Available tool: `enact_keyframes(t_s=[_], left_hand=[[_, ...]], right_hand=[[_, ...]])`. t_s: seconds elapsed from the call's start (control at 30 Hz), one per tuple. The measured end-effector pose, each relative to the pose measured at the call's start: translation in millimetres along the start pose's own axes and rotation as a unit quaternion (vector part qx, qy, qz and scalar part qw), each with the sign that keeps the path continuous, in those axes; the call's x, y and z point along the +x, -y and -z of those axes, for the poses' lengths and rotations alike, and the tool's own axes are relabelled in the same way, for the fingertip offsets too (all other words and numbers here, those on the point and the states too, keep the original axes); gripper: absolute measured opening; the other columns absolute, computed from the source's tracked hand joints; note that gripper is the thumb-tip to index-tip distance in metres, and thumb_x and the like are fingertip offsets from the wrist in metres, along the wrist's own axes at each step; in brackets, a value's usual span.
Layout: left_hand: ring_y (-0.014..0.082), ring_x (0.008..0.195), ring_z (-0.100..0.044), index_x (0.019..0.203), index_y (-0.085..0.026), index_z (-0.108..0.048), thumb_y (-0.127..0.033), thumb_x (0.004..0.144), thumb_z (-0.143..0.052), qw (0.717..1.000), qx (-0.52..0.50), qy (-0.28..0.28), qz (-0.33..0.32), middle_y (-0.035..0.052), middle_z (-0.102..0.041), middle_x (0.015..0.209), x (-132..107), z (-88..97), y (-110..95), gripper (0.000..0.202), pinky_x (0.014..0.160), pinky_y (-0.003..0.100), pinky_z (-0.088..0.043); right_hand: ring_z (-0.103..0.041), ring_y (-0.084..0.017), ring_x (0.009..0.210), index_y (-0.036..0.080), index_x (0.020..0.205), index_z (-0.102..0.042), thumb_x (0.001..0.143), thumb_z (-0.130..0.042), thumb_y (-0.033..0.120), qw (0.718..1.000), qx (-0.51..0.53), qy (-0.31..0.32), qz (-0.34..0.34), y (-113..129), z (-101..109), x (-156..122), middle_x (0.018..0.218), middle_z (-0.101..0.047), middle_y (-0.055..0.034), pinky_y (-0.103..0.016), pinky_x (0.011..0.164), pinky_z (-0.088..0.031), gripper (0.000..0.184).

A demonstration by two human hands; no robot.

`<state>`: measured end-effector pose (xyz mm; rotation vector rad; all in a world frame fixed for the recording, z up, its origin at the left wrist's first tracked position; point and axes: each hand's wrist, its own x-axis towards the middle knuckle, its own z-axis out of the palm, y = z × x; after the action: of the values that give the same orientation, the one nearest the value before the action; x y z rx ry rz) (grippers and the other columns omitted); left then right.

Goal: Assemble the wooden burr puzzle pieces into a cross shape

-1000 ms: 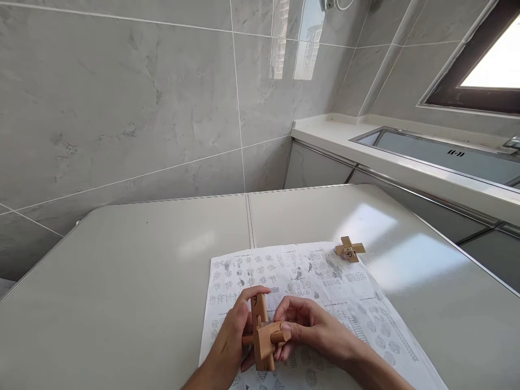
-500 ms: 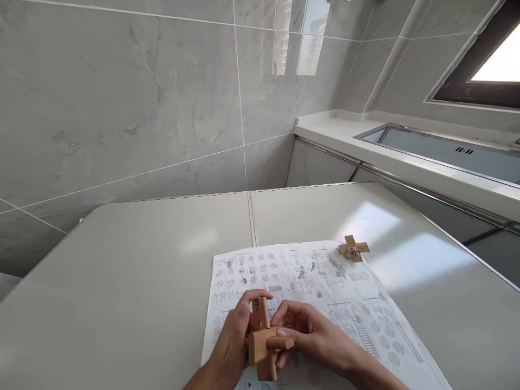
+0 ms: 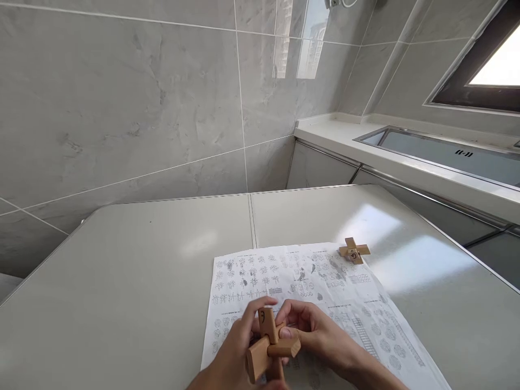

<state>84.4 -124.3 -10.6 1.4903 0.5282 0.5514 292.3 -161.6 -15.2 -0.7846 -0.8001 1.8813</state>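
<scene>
Between my two hands is a wooden interlocking puzzle made of crossed bars, one marked with a black letter. My left hand wraps round its left side, with the index finger reaching over the top behind the marked bar. My right hand pinches the puzzle from the right, thumb close to the bar that sticks out toward the lower right. Both hands hide part of the puzzle. It is held above a printed sheet covered in small diagrams.
A second wooden cross-shaped puzzle, marked with a G, rests on the sheet's far right corner. The pale table has a seam down its middle. Behind stands a grey tiled wall. A counter with a sink runs along the right.
The puzzle in my hands has tilted and turned, its marked bar now lower and facing me more. My left hand has shifted its grip around it. The second puzzle stays put.
</scene>
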Motion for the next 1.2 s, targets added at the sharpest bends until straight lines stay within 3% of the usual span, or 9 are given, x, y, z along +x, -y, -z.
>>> enact_keyframes(t_s=[0.13, 0.23, 0.4, 0.53, 0.63, 0.7, 0.77, 0.97, 1.2], left_hand=[[0.0126, 0.062, -0.058, 0.142, -0.029, -0.042, -0.051, 0.087, -0.081, 0.998, 0.057, -0.022, -0.021, -0.0017, -0.065, 0.082, 3, -2.5, -3, 0.071, 0.059, 0.023, -0.045], [0.016, 0.066, -0.065, 0.138, -0.028, -0.044, -0.061, 0.085, -0.081, 0.999, 0.008, -0.003, -0.033, -0.0002, -0.071, 0.078, 7, -3.5, -4, 0.073, 0.065, 0.026, -0.05], [0.0195, 0.065, -0.066, 0.122, -0.023, -0.061, -0.087, 0.07, -0.073, 1.0, -0.008, -0.009, 0.007, 0.0, -0.068, 0.07, 13, -1.6, -13, 0.083, 0.068, 0.03, -0.051], [0.0265, 0.073, -0.068, 0.13, -0.023, -0.068, -0.095, 0.079, -0.048, 0.998, 0.011, 0.05, 0.046, 0.0057, -0.072, 0.069, 17, 1.6, -22, 0.091, 0.084, 0.041, -0.054], [0.023, 0.07, -0.061, 0.147, -0.023, -0.056, -0.093, 0.085, -0.043, 0.999, 0.001, 0.007, 0.054, 0.0092, -0.073, 0.085, 17, 3.3, -16, 0.094, 0.074, 0.037, -0.052], [0.0151, 0.062, -0.052, 0.16, -0.028, -0.034, -0.084, 0.093, -0.044, 0.995, -0.031, -0.047, 0.079, 0.0076, -0.068, 0.097, 16, 3.5, -8, 0.088, 0.063, 0.031, -0.047], [0.0112, 0.058, -0.047, 0.16, -0.03, -0.028, -0.075, 0.1, -0.044, 0.992, -0.029, -0.087, 0.085, 0.005, -0.062, 0.1, 15, 3.2, -2, 0.077, 0.06, 0.028, -0.045], [0.0104, 0.06, -0.046, 0.152, -0.028, -0.034, -0.067, 0.105, -0.042, 0.99, -0.008, -0.101, 0.103, 0.0028, -0.057, 0.101, 16, -0.4, -6, 0.062, 0.061, 0.028, -0.046], [0.0105, 0.06, -0.045, 0.142, -0.028, -0.047, -0.064, 0.104, -0.05, 0.985, -0.008, -0.128, 0.111, 0.0018, -0.059, 0.096, 17, -5.8, -17, 0.052, 0.062, 0.028, -0.045]], right_hand=[[-0.069, -0.013, 0.077, 0.015, 0.094, -0.07, 0.085, -0.091, 0.037, 1.0, -0.014, -0.013, 0.005, 0, 4, -2, 0.087, -0.074, -0.0035, -0.022, 0.071, -0.049, 0.032], [-0.071, -0.014, 0.069, 0.015, 0.095, -0.068, 0.086, -0.089, 0.039, 1.0, -0.017, 0.01, 0.001, 1, 6, -2, 0.084, -0.073, -0.0025, -0.023, 0.066, -0.051, 0.033], [-0.067, -0.012, 0.053, 0.015, 0.099, -0.065, 0.095, -0.077, 0.051, 0.991, -0.019, 0.121, -0.06, 6, 3, -5, 0.075, -0.073, -0.0031, -0.022, 0.054, -0.05, 0.038], [-0.067, -0.01, 0.052, 0.015, 0.095, -0.064, 0.097, -0.076, 0.048, 0.989, -0.001, 0.134, -0.056, 8, 3, -6, 0.08, -0.075, -0.0054, -0.02, 0.052, -0.049, 0.035], [-0.067, -0.012, 0.053, 0.013, 0.091, -0.065, 0.095, -0.078, 0.047, 0.995, 0.04, 0.085, -0.02, 9, 8, -4, 0.079, -0.074, -0.0059, -0.02, 0.05, -0.051, 0.036], [-0.066, -0.01, 0.054, 0.012, 0.09, -0.067, 0.095, -0.08, 0.045, 0.997, 0.069, 0.019, 0.008, 11, 13, -2, 0.079, -0.072, -0.0051, -0.018, 0.049, -0.051, 0.036], [-0.063, -0.007, 0.055, 0.013, 0.091, -0.069, 0.095, -0.081, 0.042, 0.992, 0.1, -0.06, 0.038, 16, 18, -2, 0.082, -0.072, -0.0035, -0.016, 0.051, -0.051, 0.032], [-0.058, -0.005, 0.061, 0.015, 0.094, -0.072, 0.085, -0.092, 0.034, 0.953, 0.176, -0.219, 0.116, 27, 37, 0, 0.09, -0.071, -0.0012, -0.012, 0.055, -0.054, 0.029], [-0.063, -0.007, 0.068, 0.017, 0.103, -0.072, 0.084, -0.091, 0.026, 0.929, 0.202, -0.26, 0.167, 29, 55, 4, 0.093, -0.071, -0.0013, -0.013, 0.064, -0.061, 0.028]])
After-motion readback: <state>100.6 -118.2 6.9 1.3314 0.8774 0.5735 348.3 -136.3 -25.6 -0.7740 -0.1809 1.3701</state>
